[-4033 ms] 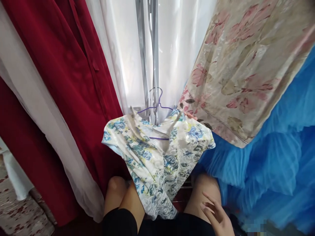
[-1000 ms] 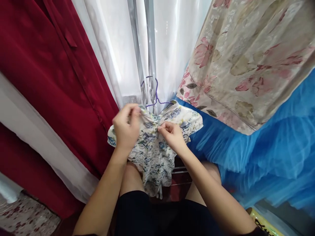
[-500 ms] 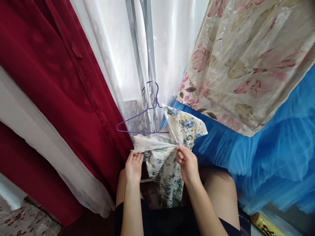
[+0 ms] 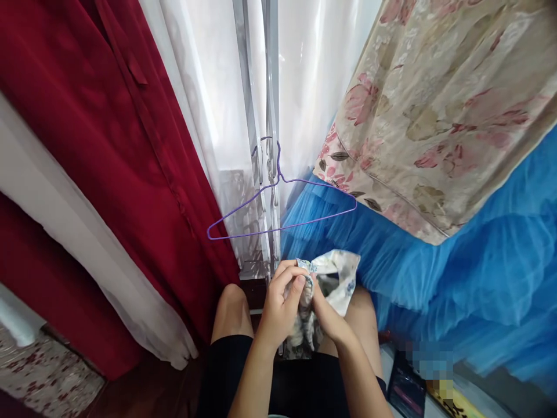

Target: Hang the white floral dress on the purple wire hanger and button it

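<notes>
A small floral garment (image 4: 337, 278), white with blue flowers, is bunched up just above my knees. My left hand (image 4: 282, 305) grips its upper edge with curled fingers. My right hand (image 4: 327, 316) is closed on the cloth right beside it, partly hidden behind the left. A thin purple wire hanger (image 4: 282, 223) hangs bare above my hands, hooked on a metal upright (image 4: 261, 116) in front of the white sheer curtain.
A dark red garment (image 4: 100, 151) hangs at the left. A beige cloth with pink flowers (image 4: 435, 110) and blue tulle (image 4: 470, 273) fill the right. A dark flat object (image 4: 407, 389) lies on the floor at the lower right. My black shorts are at the bottom.
The floral garment has come fully off the purple hanger, which now hangs bare. Both hands have drawn the cloth down and together over my knees.
</notes>
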{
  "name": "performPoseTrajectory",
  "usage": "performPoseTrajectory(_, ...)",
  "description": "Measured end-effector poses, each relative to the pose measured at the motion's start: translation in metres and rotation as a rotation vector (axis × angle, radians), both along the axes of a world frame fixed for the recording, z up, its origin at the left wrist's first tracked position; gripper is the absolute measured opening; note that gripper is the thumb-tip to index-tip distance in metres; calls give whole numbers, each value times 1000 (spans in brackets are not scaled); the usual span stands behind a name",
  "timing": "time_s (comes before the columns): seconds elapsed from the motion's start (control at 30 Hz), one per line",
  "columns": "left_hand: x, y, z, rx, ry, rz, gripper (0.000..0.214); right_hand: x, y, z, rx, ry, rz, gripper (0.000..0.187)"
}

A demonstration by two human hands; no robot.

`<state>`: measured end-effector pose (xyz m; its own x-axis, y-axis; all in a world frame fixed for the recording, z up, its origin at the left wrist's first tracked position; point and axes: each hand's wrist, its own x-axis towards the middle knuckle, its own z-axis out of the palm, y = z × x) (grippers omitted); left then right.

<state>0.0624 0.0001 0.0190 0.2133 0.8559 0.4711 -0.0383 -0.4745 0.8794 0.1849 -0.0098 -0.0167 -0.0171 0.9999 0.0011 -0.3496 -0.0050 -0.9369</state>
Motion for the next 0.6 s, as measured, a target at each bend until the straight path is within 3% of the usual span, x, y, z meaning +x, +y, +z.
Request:
performPoseTrajectory(0.07, -6, 1, 1, -1, 48, 77, 24, -7, -7, 1, -54, 101, 178, 72)
performPoseTrajectory(0.13, -18, 2, -2, -106, 63, 64, 26, -9, -16, 3, -58, 114, 296, 73)
performPoseTrajectory(0.23, -40, 0, -14, -344, 69, -121, 44, 2, -26, 15, -8, -12, 510, 56)
performPoseTrajectory(0.33, -64, -6, -32, -364, 236, -304, 53, 26, -25, 37, 73, -162, 682, 42)
performPoseTrajectory(0.4, -81, -11, -41, -359, 408, -404, 50, 43, -17, 54, 116, -267, 644, 31)
performPoseTrajectory(0.47, -98, -17, -45, -463, 493, -470, 48, 58, -5, 71, 129, -372, 561, 27)
performPoseTrajectory(0.53, -114, -24, -42, -555, 501, -516, 46, 69, 10, 89, 112, -478, 533, 28)
performPoseTrajectory(0.6, -130, -27, -34, -496, 564, -491, 42, 75, 28, 107, 115, -617, 526, 32)
